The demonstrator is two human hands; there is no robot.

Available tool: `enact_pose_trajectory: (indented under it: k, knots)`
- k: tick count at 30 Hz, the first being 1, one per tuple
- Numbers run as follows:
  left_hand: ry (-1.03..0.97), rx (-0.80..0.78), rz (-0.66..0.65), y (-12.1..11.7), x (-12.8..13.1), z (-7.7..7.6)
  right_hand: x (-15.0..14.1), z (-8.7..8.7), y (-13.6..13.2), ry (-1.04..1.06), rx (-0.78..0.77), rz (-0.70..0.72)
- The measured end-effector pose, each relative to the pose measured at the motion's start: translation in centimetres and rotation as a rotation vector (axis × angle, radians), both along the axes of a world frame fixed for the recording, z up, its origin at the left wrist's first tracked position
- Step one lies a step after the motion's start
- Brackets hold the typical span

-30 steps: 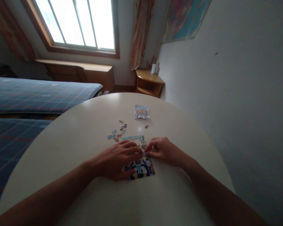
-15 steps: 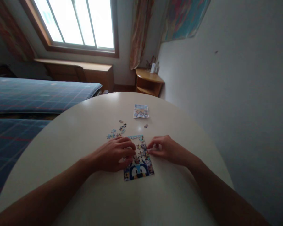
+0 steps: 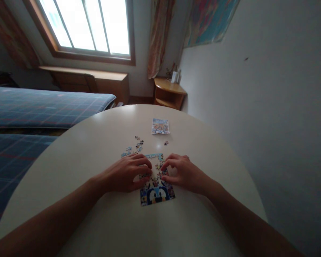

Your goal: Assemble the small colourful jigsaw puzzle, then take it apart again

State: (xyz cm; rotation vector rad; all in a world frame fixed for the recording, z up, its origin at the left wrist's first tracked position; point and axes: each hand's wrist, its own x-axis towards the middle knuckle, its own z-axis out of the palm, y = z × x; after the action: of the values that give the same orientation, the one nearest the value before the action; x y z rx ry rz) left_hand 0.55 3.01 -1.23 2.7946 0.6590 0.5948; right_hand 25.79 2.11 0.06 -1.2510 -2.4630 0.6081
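Note:
A partly assembled jigsaw puzzle (image 3: 157, 195) with a blue cartoon dog face along its near edge lies flat on the round table. Bare tabletop shows through a gap in its middle. My left hand (image 3: 130, 172) rests over the puzzle's left side, thumb apart from the bent fingers, covering part of that border. Over the right side, my right hand (image 3: 184, 173) touches the pieces with fingertips and thumb spread. I see no piece held in either hand. Loose puzzle pieces (image 3: 139, 145) lie beyond my left hand, and a single loose piece (image 3: 166, 143) sits past the puzzle's top edge.
A small printed picture packet (image 3: 160, 126) lies farther back on the white round table (image 3: 198, 139). To the left is a bed with a plaid cover (image 3: 42, 107). A corner shelf (image 3: 169, 87) stands behind, and a wall (image 3: 270, 107) runs along the right.
My right hand has shifted left from beside the puzzle onto its right side, with finger and thumb farther apart. My left hand has drawn slightly left.

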Motion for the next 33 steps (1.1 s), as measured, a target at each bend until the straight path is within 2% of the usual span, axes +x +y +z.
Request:
enact_pose_trajectory:
  k: [7,14,20,24,28,33]
  knots:
    - [0.013,-0.017,0.007,-0.2,0.0,0.4,0.6,0.4,0.4,0.008,-0.008,0.004]
    - [0.019,-0.023,-0.019,-0.3,0.1,0.5,5.0,0.2,3.2,-0.031,0.032,-0.235]
    - [0.04,-0.044,0.004,-0.2,0.0,0.2,7.6,0.1,4.3,-0.053,0.0,-0.248]
    - [0.056,-0.068,0.033,0.1,-0.2,-0.2,8.9,0.3,4.6,-0.095,-0.086,-0.27]
    - [0.063,-0.097,0.061,0.2,-0.4,-0.5,9.4,0.5,4.7,-0.11,-0.169,-0.287]
    - [0.041,-0.117,0.088,0.3,-0.6,-0.6,9.6,0.2,4.8,-0.086,-0.176,-0.279]
